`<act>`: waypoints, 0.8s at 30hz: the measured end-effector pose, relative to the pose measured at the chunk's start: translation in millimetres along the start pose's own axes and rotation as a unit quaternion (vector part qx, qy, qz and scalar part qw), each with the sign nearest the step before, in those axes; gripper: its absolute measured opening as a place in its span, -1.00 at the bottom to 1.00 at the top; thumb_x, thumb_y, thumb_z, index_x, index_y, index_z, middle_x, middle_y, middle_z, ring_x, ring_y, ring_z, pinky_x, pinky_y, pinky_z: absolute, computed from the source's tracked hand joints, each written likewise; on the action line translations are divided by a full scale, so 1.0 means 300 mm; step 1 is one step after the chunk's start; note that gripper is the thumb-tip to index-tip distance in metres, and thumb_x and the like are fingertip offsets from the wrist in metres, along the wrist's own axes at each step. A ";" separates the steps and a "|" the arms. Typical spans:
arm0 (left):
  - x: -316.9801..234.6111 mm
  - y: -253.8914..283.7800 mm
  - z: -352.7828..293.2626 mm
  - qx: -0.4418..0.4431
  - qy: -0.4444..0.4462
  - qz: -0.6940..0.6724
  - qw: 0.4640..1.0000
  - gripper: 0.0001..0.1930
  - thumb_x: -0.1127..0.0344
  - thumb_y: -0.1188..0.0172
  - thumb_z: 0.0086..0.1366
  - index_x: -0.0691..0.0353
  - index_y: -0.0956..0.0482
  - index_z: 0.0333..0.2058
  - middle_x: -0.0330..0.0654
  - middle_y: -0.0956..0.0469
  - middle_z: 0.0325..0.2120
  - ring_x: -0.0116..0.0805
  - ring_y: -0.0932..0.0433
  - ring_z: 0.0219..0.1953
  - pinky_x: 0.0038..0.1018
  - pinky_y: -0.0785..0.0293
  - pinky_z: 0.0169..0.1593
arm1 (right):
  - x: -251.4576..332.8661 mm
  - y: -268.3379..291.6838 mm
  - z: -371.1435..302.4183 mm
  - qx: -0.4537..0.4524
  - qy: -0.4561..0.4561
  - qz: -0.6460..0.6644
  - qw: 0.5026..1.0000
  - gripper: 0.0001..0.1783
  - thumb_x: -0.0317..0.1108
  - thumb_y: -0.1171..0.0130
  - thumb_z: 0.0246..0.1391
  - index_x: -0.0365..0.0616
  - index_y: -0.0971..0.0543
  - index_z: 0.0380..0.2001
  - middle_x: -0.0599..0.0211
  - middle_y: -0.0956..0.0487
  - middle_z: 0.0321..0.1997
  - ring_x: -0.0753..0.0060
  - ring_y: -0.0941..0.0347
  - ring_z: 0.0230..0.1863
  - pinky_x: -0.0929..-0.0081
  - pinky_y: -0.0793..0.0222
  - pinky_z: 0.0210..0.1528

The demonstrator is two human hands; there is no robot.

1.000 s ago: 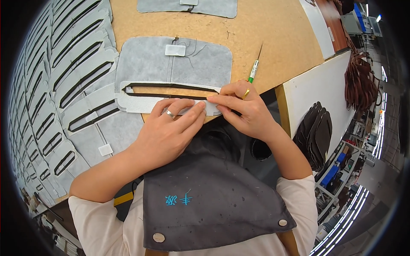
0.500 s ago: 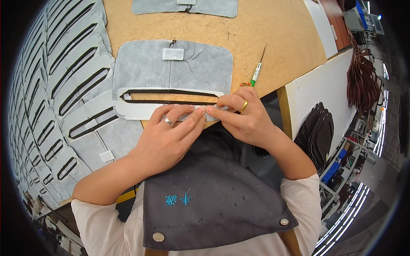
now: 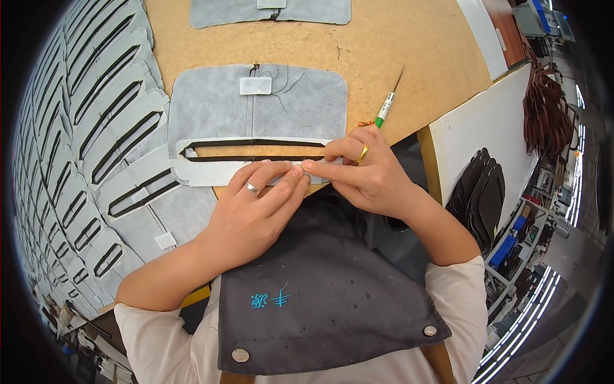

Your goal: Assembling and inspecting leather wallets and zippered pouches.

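A grey panel (image 3: 204, 102) with rounded corners lies flat in front of me, its lower edge at the table's front edge. A long slot with black edging (image 3: 256, 158) runs across its lower part, framed by a white textured strip. Near the panel's top is a white rectangular patch (image 3: 256, 86) with loose dark threads beside it. My left hand (image 3: 252, 208) holds the lower edge, fingers together and thumb hidden. My right hand (image 3: 374, 169) pinches the same edge by the lower right corner, its index fingertip almost meeting the left fingertips.
A thin pointed tool with a green handle (image 3: 385, 110) lies right of the panel on the tan table (image 3: 422, 64). Another grey panel (image 3: 307, 13) is at the back. Overlapping slotted grey pieces (image 3: 137, 163) cover the left side. Dark pieces (image 3: 476, 195) lean against a white board (image 3: 483, 125).
Both hands keep their hold at the panel's lower edge, with only slight finger movement. The whole view has shifted a little.
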State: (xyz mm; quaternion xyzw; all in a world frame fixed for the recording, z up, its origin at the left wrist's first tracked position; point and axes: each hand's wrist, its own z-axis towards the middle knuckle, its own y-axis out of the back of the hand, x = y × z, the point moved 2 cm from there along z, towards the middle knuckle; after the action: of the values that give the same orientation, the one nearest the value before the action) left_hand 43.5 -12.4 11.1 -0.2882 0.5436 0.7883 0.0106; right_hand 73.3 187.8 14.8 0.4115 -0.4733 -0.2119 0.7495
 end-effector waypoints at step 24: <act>0.003 0.002 0.005 0.012 0.014 -0.020 1.000 -0.49 0.46 -0.19 -0.06 0.36 -0.45 -0.03 -0.16 -0.37 0.00 -0.22 -0.35 0.02 -0.32 -0.31 0.06 | -0.008 0.008 -0.012 -0.041 -0.107 0.099 0.988 -0.68 -0.62 -0.19 -0.13 -0.08 -0.62 -0.24 0.40 -0.42 -0.34 0.36 -0.32 -0.34 0.44 -0.25 -0.25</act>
State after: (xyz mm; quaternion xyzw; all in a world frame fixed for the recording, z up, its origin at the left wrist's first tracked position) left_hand 41.9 -11.5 11.7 -0.3102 0.5471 0.7772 0.0219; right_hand 75.3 192.3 14.9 0.3067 -0.5801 -0.1983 0.7280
